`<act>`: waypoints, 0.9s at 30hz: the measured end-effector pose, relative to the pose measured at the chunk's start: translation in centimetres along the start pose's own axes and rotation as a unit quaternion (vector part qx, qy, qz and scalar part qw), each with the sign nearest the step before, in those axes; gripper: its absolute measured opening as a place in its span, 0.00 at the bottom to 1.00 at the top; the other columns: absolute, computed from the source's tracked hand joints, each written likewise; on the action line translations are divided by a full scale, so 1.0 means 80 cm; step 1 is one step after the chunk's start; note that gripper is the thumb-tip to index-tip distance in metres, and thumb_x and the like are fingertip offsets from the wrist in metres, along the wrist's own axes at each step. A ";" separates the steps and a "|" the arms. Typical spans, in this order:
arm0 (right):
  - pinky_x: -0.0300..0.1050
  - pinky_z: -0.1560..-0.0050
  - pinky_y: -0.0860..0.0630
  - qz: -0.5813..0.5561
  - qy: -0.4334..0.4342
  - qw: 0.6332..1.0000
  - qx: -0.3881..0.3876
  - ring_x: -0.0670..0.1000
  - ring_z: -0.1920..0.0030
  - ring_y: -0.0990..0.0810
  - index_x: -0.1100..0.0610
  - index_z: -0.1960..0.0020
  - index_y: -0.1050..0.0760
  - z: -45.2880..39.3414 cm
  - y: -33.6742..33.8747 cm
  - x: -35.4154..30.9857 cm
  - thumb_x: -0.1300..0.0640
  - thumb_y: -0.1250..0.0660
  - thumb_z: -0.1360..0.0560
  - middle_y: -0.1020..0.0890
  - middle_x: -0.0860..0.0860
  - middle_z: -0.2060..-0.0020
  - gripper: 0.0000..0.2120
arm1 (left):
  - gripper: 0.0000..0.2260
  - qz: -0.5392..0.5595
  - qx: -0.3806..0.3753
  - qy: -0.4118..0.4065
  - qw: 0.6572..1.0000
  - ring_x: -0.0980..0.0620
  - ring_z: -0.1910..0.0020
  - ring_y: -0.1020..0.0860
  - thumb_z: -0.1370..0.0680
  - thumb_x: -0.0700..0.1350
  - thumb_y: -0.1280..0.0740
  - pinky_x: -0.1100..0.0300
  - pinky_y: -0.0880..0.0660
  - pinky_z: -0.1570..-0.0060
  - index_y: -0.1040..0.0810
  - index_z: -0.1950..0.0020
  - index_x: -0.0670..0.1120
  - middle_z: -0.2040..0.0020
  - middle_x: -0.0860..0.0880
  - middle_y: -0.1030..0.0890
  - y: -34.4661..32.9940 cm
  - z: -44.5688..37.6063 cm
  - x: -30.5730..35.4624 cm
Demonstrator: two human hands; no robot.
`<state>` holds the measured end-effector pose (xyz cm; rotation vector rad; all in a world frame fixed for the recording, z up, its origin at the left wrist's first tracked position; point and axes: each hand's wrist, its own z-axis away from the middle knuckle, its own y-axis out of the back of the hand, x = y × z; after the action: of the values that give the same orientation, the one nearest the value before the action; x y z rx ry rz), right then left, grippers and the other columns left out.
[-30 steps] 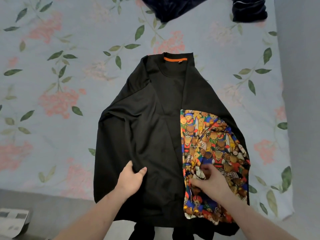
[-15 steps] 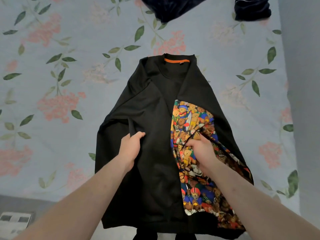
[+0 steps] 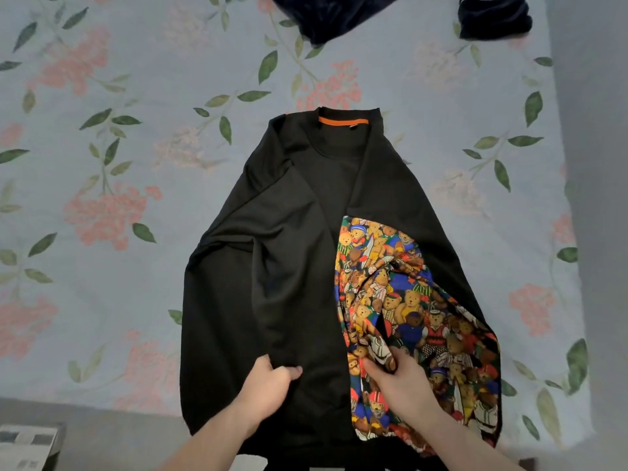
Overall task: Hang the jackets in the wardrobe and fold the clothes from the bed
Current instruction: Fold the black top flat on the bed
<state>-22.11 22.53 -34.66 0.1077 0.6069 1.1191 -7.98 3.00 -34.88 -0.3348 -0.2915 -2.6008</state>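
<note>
Black fabric fills the middle of my view: one black garment [image 3: 272, 266] lies spread on the floral bedsheet [image 3: 102, 164], its collar with the orange neck tape [image 3: 343, 121] pointing away from me and its hem hanging over the near edge of the bed. I see the left hand [image 3: 268, 382] down at the lower front panel, fingers curled in, thumb tip showing, pinching up a small ridge of the black cloth. Over on the other side, the right hand [image 3: 397, 379] has its fingers closed round a bunched fold of the teddy-bear print panel [image 3: 407, 300], which covers the garment's lower right. Both hands clamped on cloth, then, with a strip of flat black fabric between them.

Now the awkward bits. Whether that print is the garment's own lining turned out or a separate piece lying on top, I can't quite tell from up here. The fingertips of the right hand are buried in the fold. The hem runs off the bottom of my picture, and both forearms are cut by the frame edge.

Counting up: two hands, one black garment, one printed panel. At the far edge I get two dark navy pieces, one dark cloth [image 3: 333, 15] top centre and one dark bundle [image 3: 492, 18] top right, both cropped. One pale boxy object [image 3: 27, 447] sits bottom left, mostly out of shot.
</note>
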 end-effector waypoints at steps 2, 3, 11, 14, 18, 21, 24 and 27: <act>0.34 0.53 0.23 -0.041 0.002 0.999 0.005 0.42 0.53 0.17 0.48 0.44 0.19 -0.003 0.001 -0.004 0.47 0.31 0.20 0.15 0.42 0.56 0.08 | 0.08 0.032 0.052 -0.014 0.998 0.48 0.46 0.17 0.25 0.45 0.28 0.48 0.24 0.35 0.18 0.46 0.51 0.50 0.52 0.13 -0.002 -0.002 0.007; 0.33 0.55 0.24 -0.051 0.008 0.999 0.006 0.42 0.53 0.17 0.47 0.46 0.18 -0.006 0.000 -0.005 0.47 0.31 0.19 0.14 0.43 0.57 0.06 | 0.06 0.024 0.076 -0.031 0.996 0.49 0.46 0.17 0.21 0.44 0.31 0.51 0.24 0.37 0.19 0.47 0.53 0.49 0.53 0.14 -0.002 -0.002 0.011; 0.42 0.50 0.20 0.046 0.006 0.999 0.019 0.45 0.52 0.17 0.49 0.36 0.22 -0.007 -0.020 -0.013 0.43 0.32 0.21 0.16 0.42 0.53 0.17 | 0.18 -0.181 0.128 -0.077 0.972 0.49 0.45 0.19 0.26 0.59 0.26 0.55 0.23 0.43 0.26 0.43 0.54 0.48 0.54 0.18 0.015 0.002 0.029; 0.45 0.49 0.21 0.023 0.027 0.998 0.060 0.45 0.49 0.19 0.48 0.37 0.30 -0.001 -0.013 -0.030 0.45 0.27 0.26 0.20 0.41 0.51 0.22 | 0.29 -0.102 0.184 -0.138 0.968 0.53 0.48 0.20 0.33 0.60 0.22 0.56 0.24 0.46 0.30 0.39 0.52 0.46 0.55 0.21 0.019 0.015 0.060; 0.46 0.37 0.27 -0.003 0.160 0.970 0.182 0.46 0.38 0.28 0.48 0.31 0.36 0.001 0.017 -0.063 0.47 0.20 0.32 0.30 0.42 0.40 0.36 | 0.32 -0.118 0.314 -0.310 0.890 0.50 0.40 0.25 0.33 0.59 0.24 0.50 0.26 0.36 0.29 0.34 0.50 0.39 0.51 0.26 0.040 0.023 0.120; 0.53 0.31 0.28 0.038 0.294 0.920 0.257 0.50 0.32 0.30 0.52 0.27 0.35 -0.013 0.038 -0.096 0.49 0.20 0.31 0.31 0.47 0.33 0.38 | 0.30 -0.240 0.338 -0.397 0.819 0.45 0.30 0.32 0.28 0.57 0.26 0.46 0.34 0.29 0.29 0.29 0.50 0.28 0.48 0.31 0.050 0.017 0.174; 0.58 0.24 0.35 0.143 0.310 0.903 0.262 0.56 0.21 0.39 0.51 0.20 0.41 -0.044 0.051 -0.135 0.44 0.26 0.25 0.40 0.53 0.21 0.39 | 0.34 -0.393 0.289 -0.401 0.775 0.43 0.19 0.46 0.23 0.64 0.34 0.44 0.46 0.21 0.37 0.21 0.53 0.17 0.46 0.45 0.045 -0.012 0.209; 0.64 0.20 0.48 0.270 0.235 0.910 0.209 0.60 0.17 0.55 0.49 0.16 0.53 -0.083 0.056 -0.160 0.35 0.34 0.23 0.55 0.56 0.17 0.45 | 0.40 -0.523 0.218 -0.337 0.752 0.41 0.17 0.59 0.22 0.71 0.43 0.40 0.55 0.20 0.51 0.16 0.54 0.16 0.47 0.59 0.037 -0.051 0.219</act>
<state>-32.86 12.04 -33.40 0.4027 1.3028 1.5508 -22.01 -8.49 -33.26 -1.2198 -1.7519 -3.1392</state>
